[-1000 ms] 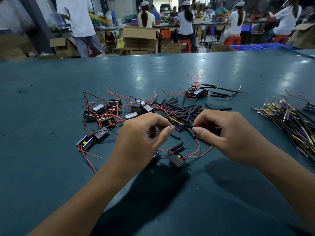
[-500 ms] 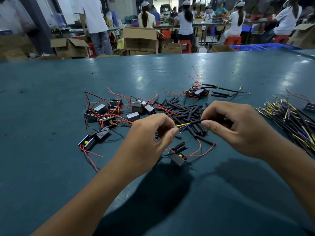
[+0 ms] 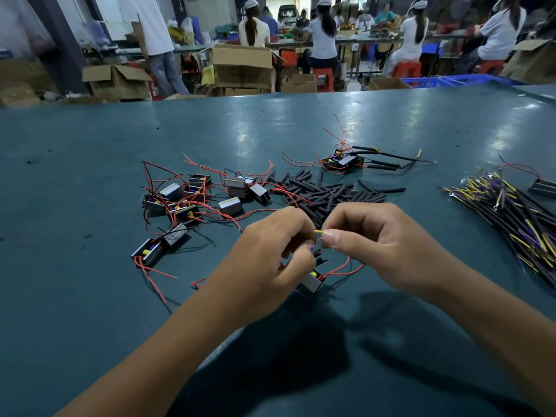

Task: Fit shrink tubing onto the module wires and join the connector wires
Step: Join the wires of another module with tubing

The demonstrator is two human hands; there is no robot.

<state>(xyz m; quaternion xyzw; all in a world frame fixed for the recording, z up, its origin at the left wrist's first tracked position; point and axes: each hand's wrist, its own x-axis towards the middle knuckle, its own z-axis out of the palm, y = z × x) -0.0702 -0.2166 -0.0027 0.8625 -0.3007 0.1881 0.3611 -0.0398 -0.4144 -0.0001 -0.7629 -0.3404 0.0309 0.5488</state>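
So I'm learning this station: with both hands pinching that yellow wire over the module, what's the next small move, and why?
Probably twist the pinched ends together. The left hand and right hand meet fingertip to fingertip on the yellow wire, just above the module, whose black tube-covered leads point up toward it. The joint itself is hidden by the fingers.

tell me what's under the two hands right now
Under the left hand and right hand a small module with red wires rests on the table. The left hand covers its left part.

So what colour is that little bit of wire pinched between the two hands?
Yellow. The wire tip shows between the left hand and right hand in the head view.
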